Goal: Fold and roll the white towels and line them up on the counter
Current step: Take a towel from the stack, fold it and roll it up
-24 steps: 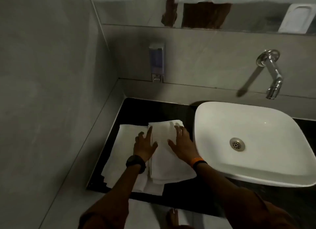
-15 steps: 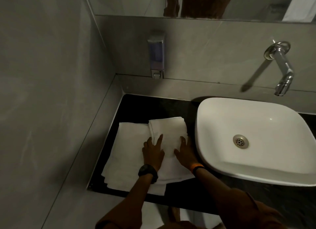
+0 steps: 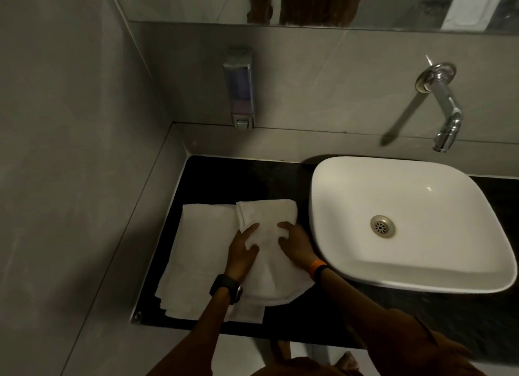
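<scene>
A folded white towel (image 3: pixel 269 215) lies lengthwise on the black counter (image 3: pixel 241 179), left of the sink. It rests on a flat stack of white towels (image 3: pixel 202 249) spread toward the left wall. My left hand (image 3: pixel 241 249) grips the folded towel's left edge at its middle, the cloth bunched under the fingers. On the towel's right edge my right hand (image 3: pixel 295 243) does the same, fingers curled into the cloth. Both wrists carry bands, a dark watch on the left and an orange band on the right.
A white basin (image 3: pixel 421 269) stands close to the right of the towels, with a chrome wall tap (image 3: pixel 446 117) over it. A soap dispenser (image 3: pixel 238 89) hangs on the back wall. The grey side wall bounds the counter on the left.
Both hands slid from the far end of the folded towel back toward its middle and now pinch the cloth inward. The towel's near part has bunched and narrowed.
</scene>
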